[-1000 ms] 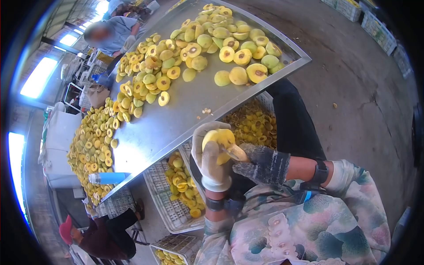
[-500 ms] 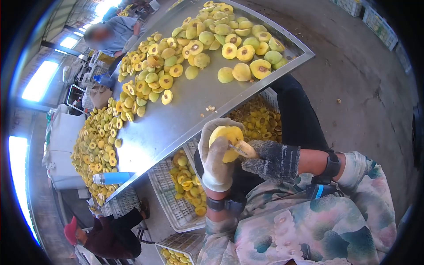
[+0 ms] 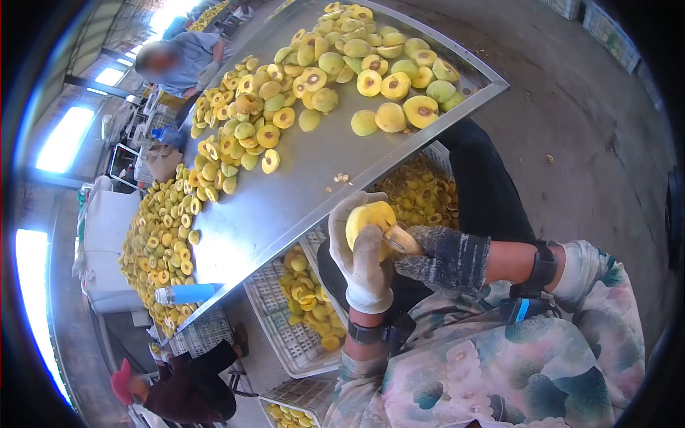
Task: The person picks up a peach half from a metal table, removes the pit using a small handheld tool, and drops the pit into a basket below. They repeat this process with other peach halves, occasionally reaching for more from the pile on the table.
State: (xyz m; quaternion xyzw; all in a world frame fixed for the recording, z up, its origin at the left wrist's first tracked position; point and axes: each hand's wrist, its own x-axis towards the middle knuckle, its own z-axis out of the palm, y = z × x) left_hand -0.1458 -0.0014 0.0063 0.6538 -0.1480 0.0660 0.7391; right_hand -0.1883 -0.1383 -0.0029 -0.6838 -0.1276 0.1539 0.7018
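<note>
A yellow peach half (image 3: 371, 217) is gripped by my left hand (image 3: 360, 260), which wears a pale glove with the fingers wrapped round the fruit. My right hand (image 3: 446, 258), in a dark grey knitted glove, is closed on a wooden-handled pitting knife (image 3: 405, 241). The knife's working end is against the peach, and its metal part is mostly hidden there. Both hands are in front of the metal table's near edge, above the crates. On the table (image 3: 314, 164) lie many halved peaches (image 3: 394, 85), several with brown pit centres facing up.
A crate of fruit scraps (image 3: 421, 196) stands below the table edge, beside a white crate (image 3: 300, 353) holding peach pieces. A blue bottle (image 3: 187, 293) lies near the table's left edge. One person (image 3: 178, 60) is across the table; another in a red cap (image 3: 178, 385) sits lower left.
The peach half has turned in my left hand, showing more of its rounded side. The knife's metal part, visible before, is now mostly hidden. Both hands have shifted slightly right in view.
</note>
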